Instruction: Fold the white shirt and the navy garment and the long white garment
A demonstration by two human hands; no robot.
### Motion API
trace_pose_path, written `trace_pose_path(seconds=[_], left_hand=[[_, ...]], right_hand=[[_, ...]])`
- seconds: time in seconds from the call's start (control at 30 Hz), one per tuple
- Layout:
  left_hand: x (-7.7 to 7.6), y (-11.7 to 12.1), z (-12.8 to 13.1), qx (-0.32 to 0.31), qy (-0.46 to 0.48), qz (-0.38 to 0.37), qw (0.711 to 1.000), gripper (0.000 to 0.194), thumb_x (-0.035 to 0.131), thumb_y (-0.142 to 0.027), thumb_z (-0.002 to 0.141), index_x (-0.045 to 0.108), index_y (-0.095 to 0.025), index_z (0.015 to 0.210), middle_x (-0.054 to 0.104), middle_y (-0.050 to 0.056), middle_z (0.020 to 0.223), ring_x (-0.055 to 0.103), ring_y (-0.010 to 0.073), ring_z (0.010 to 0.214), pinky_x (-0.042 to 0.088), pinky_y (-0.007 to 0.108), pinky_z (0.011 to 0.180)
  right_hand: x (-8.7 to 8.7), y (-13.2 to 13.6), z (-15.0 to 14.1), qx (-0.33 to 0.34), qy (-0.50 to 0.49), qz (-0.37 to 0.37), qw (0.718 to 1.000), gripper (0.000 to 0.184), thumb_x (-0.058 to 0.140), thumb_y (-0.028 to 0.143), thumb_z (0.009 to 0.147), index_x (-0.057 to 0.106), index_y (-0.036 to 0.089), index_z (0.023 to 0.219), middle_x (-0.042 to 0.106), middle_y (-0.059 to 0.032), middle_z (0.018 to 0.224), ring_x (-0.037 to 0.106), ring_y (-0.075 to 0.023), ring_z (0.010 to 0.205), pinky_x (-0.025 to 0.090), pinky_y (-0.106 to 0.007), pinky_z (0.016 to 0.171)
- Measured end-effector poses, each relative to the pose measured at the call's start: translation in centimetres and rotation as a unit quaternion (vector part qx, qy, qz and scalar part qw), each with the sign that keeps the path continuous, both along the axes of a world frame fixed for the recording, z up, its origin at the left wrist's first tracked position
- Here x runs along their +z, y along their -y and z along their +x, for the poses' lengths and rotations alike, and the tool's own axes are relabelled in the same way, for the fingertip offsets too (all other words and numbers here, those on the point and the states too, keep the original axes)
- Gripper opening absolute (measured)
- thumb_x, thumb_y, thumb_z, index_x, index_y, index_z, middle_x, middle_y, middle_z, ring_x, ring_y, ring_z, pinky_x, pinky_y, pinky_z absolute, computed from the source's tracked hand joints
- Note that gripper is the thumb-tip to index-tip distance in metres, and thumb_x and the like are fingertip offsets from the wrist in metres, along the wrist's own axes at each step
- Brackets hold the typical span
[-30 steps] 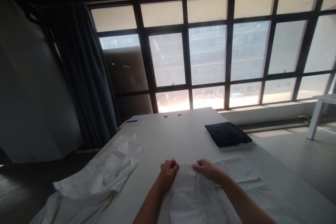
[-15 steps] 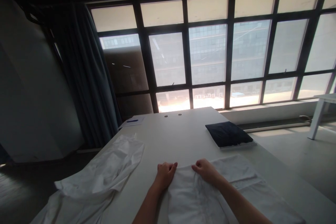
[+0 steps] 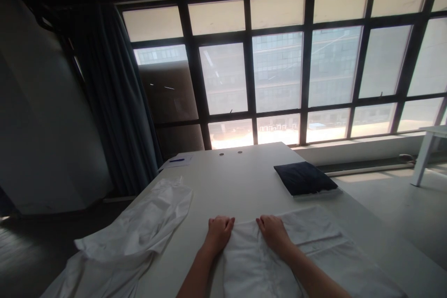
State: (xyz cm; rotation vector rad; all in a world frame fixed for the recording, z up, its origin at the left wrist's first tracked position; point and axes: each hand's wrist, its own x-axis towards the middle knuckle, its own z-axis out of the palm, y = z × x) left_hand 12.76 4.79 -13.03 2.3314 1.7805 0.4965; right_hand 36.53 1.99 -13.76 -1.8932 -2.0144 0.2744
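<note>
A white garment [image 3: 261,270] lies folded and fairly flat on the near part of the table, running out of the bottom of the view. My left hand [image 3: 219,233] rests on its far edge, and my right hand [image 3: 274,232] lies on the same edge a short way to the right. The fingers of both hands are close together and press down on the cloth. A second white garment [image 3: 136,223], loose and crumpled, lies to the left and hangs over the table's side.
The white table [image 3: 244,181] stretches towards tall windows. A dark navy folded cloth [image 3: 304,178] sits on a pale board at its right. A paper with a blue pen [image 3: 176,161] lies at the far left corner. A small white table [image 3: 428,146] stands at the right.
My hands have slid slightly apart and towards me. The cloth under them now lies flatter, with less bunching between them.
</note>
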Motion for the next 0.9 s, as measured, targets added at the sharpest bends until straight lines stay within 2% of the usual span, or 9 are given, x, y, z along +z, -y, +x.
trace_pose_path(seconds=[0.23,0.6,0.9], left_hand=[[0.1,0.3,-0.5,0.012,-0.031,0.021,0.999,0.044,0.039,-0.046,0.102,0.071,-0.022,0.082,0.072,0.004,0.094,0.062,0.0214,0.098,0.031,0.033,0.086],[0.1,0.2,-1.5,0.043,-0.074,0.023,0.996,0.050,0.038,-0.052,0.101,0.074,-0.022,0.084,0.068,0.007,0.103,0.059,0.0252,0.105,0.035,0.039,0.090],[-0.4,0.4,-1.7,0.058,-0.097,0.034,0.993,0.047,0.032,-0.045,0.104,0.072,-0.022,0.095,0.068,0.008,0.107,0.059,0.0271,0.107,0.036,0.039,0.090]], right_hand=[[0.1,-0.2,0.1,-0.003,0.012,0.011,1.000,0.041,0.041,0.041,0.105,0.073,0.021,0.088,0.076,-0.0084,0.093,0.068,-0.0226,0.095,0.040,-0.030,0.085],[0.2,0.1,-0.1,0.007,0.031,0.021,0.999,0.035,0.044,0.036,0.102,0.074,0.019,0.092,0.075,-0.0101,0.096,0.068,-0.0247,0.097,0.040,-0.033,0.088],[0.3,0.3,-0.4,-0.002,0.006,0.026,1.000,0.030,0.049,0.038,0.100,0.071,0.019,0.090,0.075,-0.0083,0.091,0.068,-0.0231,0.093,0.040,-0.033,0.087]])
